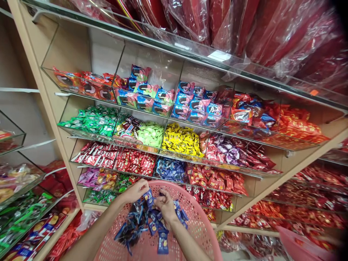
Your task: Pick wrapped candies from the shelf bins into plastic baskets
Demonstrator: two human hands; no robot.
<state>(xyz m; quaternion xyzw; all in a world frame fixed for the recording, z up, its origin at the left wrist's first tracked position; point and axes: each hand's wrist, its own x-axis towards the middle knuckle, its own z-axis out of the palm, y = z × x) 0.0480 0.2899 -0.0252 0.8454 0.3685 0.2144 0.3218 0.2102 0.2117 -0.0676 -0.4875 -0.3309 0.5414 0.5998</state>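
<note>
A pink perforated plastic basket stands in front of me with small blue wrapped candies in it. To their left lie black-and-blue wrapped candies. Over the basket's far side, my left hand is closed, its fingertips pinching a blue candy packet. Just right of that packet, my right hand is closed with curled fingers above the pile. What its fingertips hold, if anything, is hidden.
Glass-fronted shelves of sorted sweets rise behind the basket, including a blue-packet compartment near its rim. Red plastic-wrapped packages fill the top shelf. Another pink container is at lower right. More candy shelves flank both sides.
</note>
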